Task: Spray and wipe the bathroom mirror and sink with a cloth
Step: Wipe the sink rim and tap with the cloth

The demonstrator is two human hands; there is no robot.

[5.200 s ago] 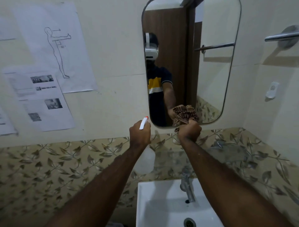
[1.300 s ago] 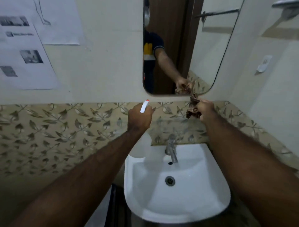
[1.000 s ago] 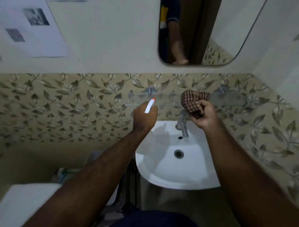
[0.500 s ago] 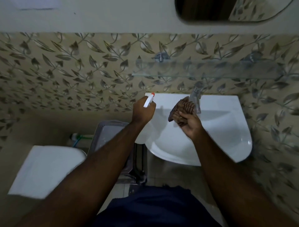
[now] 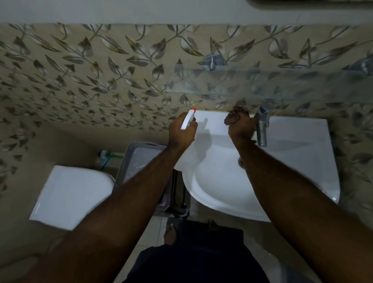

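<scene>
The white sink (image 5: 292, 161) fills the right middle of the view, seen from above. My left hand (image 5: 181, 133) is closed around a white spray bottle (image 5: 187, 121) with a red tip, held over the sink's left back corner. My right hand (image 5: 241, 127) presses a brown checked cloth (image 5: 234, 115) onto the sink's back ledge, just left of the metal tap (image 5: 262, 129). Most of the cloth is hidden under the hand. Only a dark sliver of the mirror's lower edge (image 5: 302, 1) shows at the top.
A glass shelf (image 5: 252, 82) on metal brackets juts from the leaf-patterned tiles above the tap. Left of the sink stands a grey plastic basket (image 5: 141, 161), and beyond it a white toilet lid (image 5: 70, 194). My feet stand on the floor below the basin.
My view has tilted from the mirror down to the sink. My right hand brought the cloth from the mirror's bottom edge down onto the sink's back ledge. The left hand lowered with the bottle.
</scene>
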